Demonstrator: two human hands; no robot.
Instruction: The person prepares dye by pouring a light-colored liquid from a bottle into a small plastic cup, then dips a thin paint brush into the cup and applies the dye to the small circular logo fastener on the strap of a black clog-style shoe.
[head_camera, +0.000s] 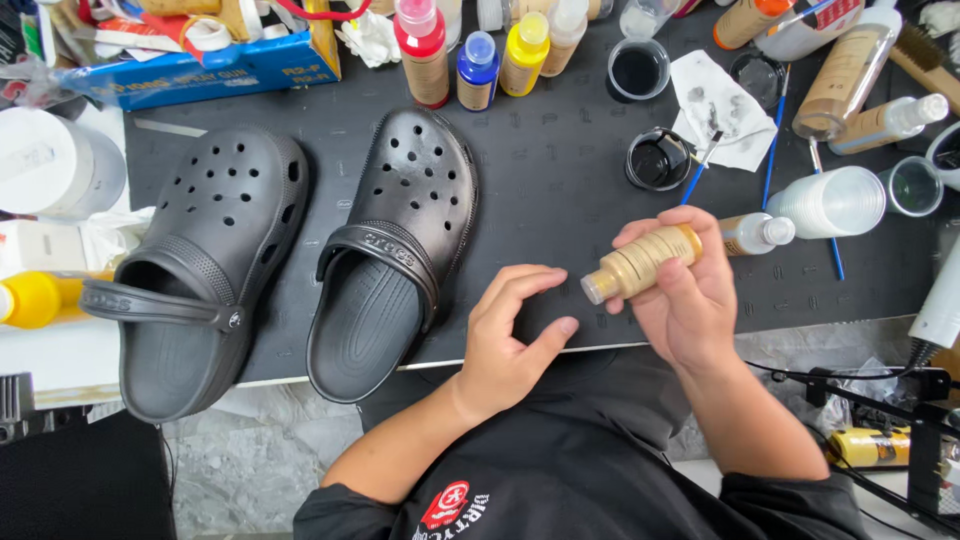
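**2 black clogs bare, gold paint bottle in hand**

2 black clogs lie side by side on the dark mat of the bench (560, 170), the left clog (195, 270) with its strap swung down over the heel opening, the right clog (390, 250) with its strap lying across the top. Neither shows any paint, so I judge the colouring not yet begun. Behind them stand red, blue and yellow paint bottles (478, 70). Nearer the front edge, the left hand (510, 335) rests on the mat, its fingers loosely spread and holding nothing. Just right of it, the right hand (680, 290) holds a gold paint bottle (640, 263) tilted on its side above the mat, fingers and thumb wrapped around its body, cap end pointing left. Farther right lie brushes (775, 150), a cup of black paint (657, 160) and a stained paper towel (725, 105).
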